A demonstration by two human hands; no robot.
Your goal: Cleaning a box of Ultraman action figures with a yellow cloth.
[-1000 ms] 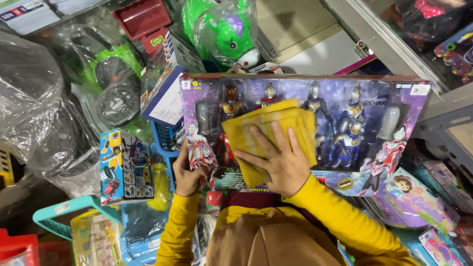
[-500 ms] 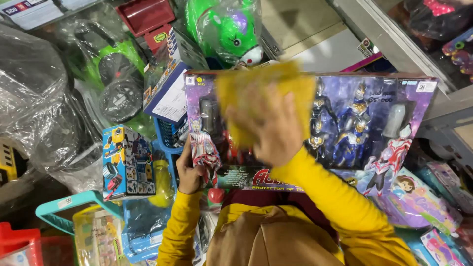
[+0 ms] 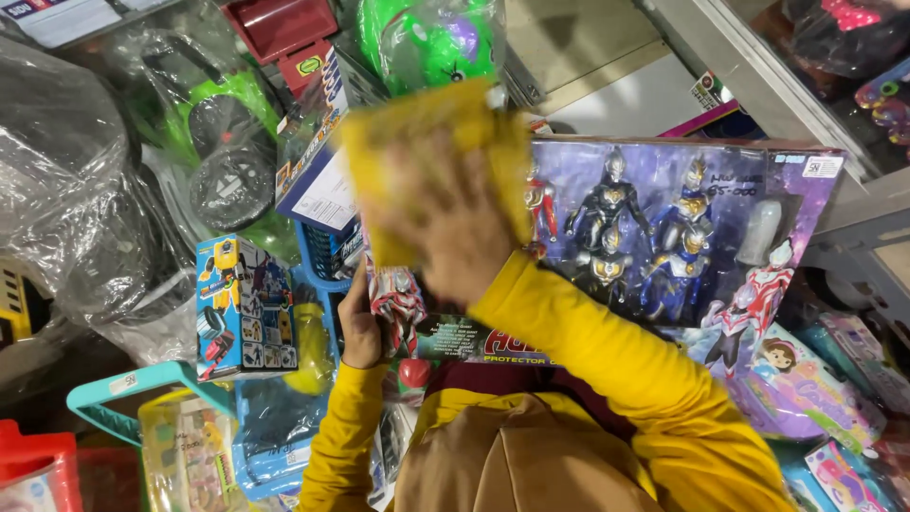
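Since a second ago the right hand (image 3: 455, 228) has swept its yellow cloth (image 3: 431, 152) from the middle of the box front up to the upper left corner, and both are blurred with the motion. That hand lies flat and spread on the cloth, pressing it against the clear window of the big action-figure box (image 3: 664, 237), which stands tilted among heaps of toys. Lower down, the left hand (image 3: 360, 327) is closed on the box's lower left edge, fingers wrapped round it beside a red and silver figure (image 3: 398, 303) behind the window. Yellow sleeves cover both arms. Just left of the gripping hand stands a small robot toy box (image 3: 242, 308); above it sits a green toy wrapped in plastic (image 3: 427, 38), and a purple doll package (image 3: 806, 379) lies at the lower right.
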